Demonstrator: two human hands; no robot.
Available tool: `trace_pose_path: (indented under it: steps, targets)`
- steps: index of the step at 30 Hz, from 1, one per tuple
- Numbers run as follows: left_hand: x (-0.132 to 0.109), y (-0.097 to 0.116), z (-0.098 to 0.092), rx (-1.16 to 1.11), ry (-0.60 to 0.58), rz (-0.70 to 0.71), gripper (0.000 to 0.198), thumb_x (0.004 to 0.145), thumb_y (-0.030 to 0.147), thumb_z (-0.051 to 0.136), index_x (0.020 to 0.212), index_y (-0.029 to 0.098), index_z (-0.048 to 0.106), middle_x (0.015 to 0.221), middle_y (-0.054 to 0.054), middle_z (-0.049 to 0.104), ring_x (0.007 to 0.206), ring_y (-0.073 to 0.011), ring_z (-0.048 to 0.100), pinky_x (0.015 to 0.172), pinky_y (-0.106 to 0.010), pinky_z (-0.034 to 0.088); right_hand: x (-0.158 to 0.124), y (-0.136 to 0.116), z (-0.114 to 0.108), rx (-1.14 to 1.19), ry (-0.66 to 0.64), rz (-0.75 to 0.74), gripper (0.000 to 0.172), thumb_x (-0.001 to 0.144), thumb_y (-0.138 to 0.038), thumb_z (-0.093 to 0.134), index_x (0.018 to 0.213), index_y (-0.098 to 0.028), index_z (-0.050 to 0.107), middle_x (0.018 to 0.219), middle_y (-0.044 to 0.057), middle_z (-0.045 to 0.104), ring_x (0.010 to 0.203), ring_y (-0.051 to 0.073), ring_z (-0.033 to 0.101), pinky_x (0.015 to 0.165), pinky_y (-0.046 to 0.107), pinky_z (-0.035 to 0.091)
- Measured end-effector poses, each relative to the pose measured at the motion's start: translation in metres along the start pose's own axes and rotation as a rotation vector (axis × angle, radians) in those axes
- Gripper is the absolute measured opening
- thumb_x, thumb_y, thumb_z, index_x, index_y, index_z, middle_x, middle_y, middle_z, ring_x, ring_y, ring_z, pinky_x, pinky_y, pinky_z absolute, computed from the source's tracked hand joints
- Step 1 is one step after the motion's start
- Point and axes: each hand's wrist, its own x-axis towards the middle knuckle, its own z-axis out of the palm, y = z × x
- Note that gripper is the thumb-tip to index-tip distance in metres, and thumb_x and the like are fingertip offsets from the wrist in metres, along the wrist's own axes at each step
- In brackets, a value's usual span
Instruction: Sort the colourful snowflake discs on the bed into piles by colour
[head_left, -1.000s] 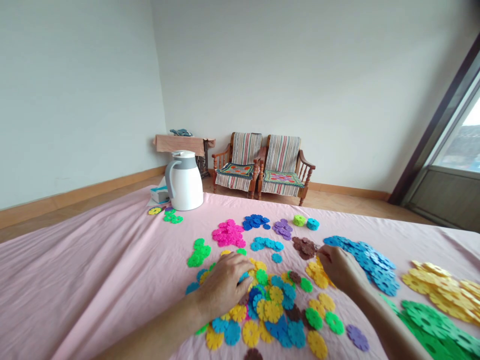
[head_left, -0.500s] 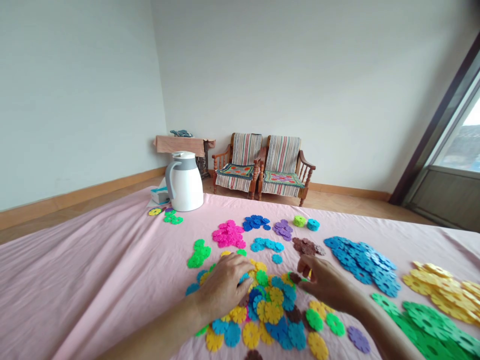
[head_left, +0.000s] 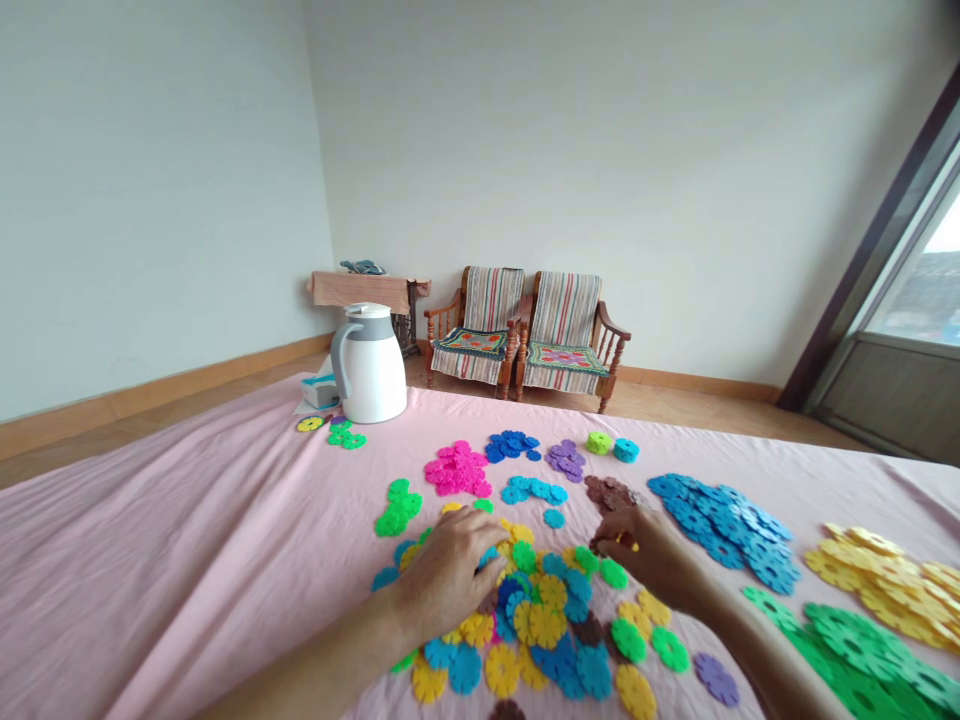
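Observation:
A mixed heap of notched, flower-shaped plastic discs (head_left: 547, 622) in yellow, blue, green and brown lies on the pink cloth in front of me. My left hand (head_left: 456, 562) rests palm down over its left side, thumb apart from the fingers. What lies beneath that palm is hidden. At the heap's right edge, my right hand (head_left: 646, 548) is closed in a pinch on a small brown disc (head_left: 598, 545), partly covered by the fingers. Just beyond it lies a brown pile (head_left: 609, 493). Two loose green discs (head_left: 613, 573) lie below the right fingertips.
Single-colour piles stand farther back: pink (head_left: 457, 468), dark blue (head_left: 511, 445), purple (head_left: 565, 459) and light blue (head_left: 534, 489). Larger blue discs (head_left: 724, 525), yellow ones (head_left: 885, 575) and green ones (head_left: 862, 650) fill the right. A white jug (head_left: 375, 370) stands at the back left.
My right hand has drawn the brown disc off the heap's right edge, slightly away from me toward the brown pile. Green discs beneath it now show. My left hand stays in place.

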Motion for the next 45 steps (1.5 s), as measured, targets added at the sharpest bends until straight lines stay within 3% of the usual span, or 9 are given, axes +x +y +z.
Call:
trace_pose_path:
  steps: [3,10,18,21,24,30,35,39,45]
  targets:
    - [0.0,0.001,-0.001,-0.005,-0.004,-0.001,0.023,0.082,0.019,0.056,0.104,0.022,0.063,0.1,-0.003,0.064,0.097,-0.0211,0.053,0.09,-0.036,0.04,0.01,0.013,0.005,0.05,0.184,0.096,0.019,0.071,-0.028,0.053,0.058,-0.022,0.066,0.061,0.001,0.067,0.064,0.019,0.061,0.059,0.026,0.04]
    - [0.001,0.001,-0.001,-0.01,-0.001,-0.004,0.024,0.081,0.017,0.057,0.104,0.023,0.063,0.1,-0.003,0.064,0.097,-0.021,0.053,0.09,-0.037,0.039,0.021,0.036,0.007,0.127,0.37,0.3,0.031,0.078,-0.034,0.041,0.086,-0.017,0.067,0.076,0.008,0.073,0.07,0.023,0.067,0.057,0.028,0.044]
    - [0.001,0.0,0.0,-0.009,0.005,0.004,0.024,0.081,0.018,0.057,0.104,0.023,0.063,0.101,-0.003,0.064,0.097,-0.021,0.054,0.09,-0.037,0.04,0.011,0.015,0.014,0.195,0.211,0.137,0.018,0.071,-0.029,0.052,0.063,-0.02,0.065,0.058,0.0,0.066,0.055,0.015,0.061,0.052,0.024,0.043]
    - [0.001,-0.001,0.001,-0.004,0.006,0.006,0.023,0.082,0.018,0.056,0.104,0.023,0.063,0.101,-0.003,0.064,0.097,-0.0208,0.054,0.09,-0.036,0.04,0.003,0.004,0.013,0.141,0.062,0.02,0.009,0.066,-0.02,0.055,0.068,-0.02,0.065,0.063,0.0,0.065,0.06,0.015,0.059,0.055,0.024,0.042]
    - [0.0,0.0,0.001,0.001,0.002,0.004,0.024,0.082,0.019,0.056,0.105,0.023,0.063,0.101,-0.003,0.063,0.096,-0.0207,0.053,0.09,-0.036,0.04,-0.004,-0.004,0.012,0.032,-0.028,-0.042,0.019,0.066,-0.015,0.054,0.082,-0.019,0.063,0.08,0.005,0.065,0.072,0.017,0.059,0.063,0.026,0.043]
    - [0.0,-0.001,0.001,0.004,-0.003,0.001,0.023,0.082,0.019,0.056,0.104,0.023,0.063,0.1,-0.003,0.063,0.096,-0.0208,0.053,0.09,-0.037,0.04,-0.007,-0.009,0.013,-0.019,-0.067,-0.043,0.017,0.069,-0.018,0.053,0.085,-0.018,0.056,0.087,0.006,0.06,0.076,0.017,0.055,0.068,0.028,0.042]
    - [0.0,-0.002,0.002,-0.006,0.009,0.008,0.022,0.082,0.018,0.057,0.103,0.023,0.063,0.099,-0.003,0.063,0.096,-0.0208,0.053,0.089,-0.037,0.039,-0.005,-0.013,0.008,-0.033,-0.03,-0.016,0.013,0.064,-0.01,0.051,0.073,-0.019,0.05,0.074,0.001,0.056,0.068,0.014,0.052,0.06,0.024,0.037]
    - [0.0,0.004,0.0,-0.038,0.09,0.036,0.021,0.081,0.019,0.06,0.101,0.024,0.063,0.099,-0.002,0.063,0.096,-0.0207,0.052,0.093,-0.04,0.035,-0.005,-0.023,0.008,0.104,-0.052,-0.046,0.012,0.065,-0.01,0.05,0.063,-0.02,0.044,0.058,-0.005,0.048,0.055,0.009,0.043,0.05,0.021,0.03]
    - [-0.001,0.017,-0.003,-0.138,0.131,0.007,0.018,0.08,0.027,0.064,0.097,0.024,0.065,0.09,-0.001,0.064,0.092,-0.0204,0.053,0.087,-0.036,0.037,-0.011,-0.055,0.03,0.339,-0.006,-0.127,0.009,0.07,-0.012,0.048,0.069,-0.02,0.046,0.062,-0.005,0.05,0.058,0.009,0.047,0.052,0.02,0.035]
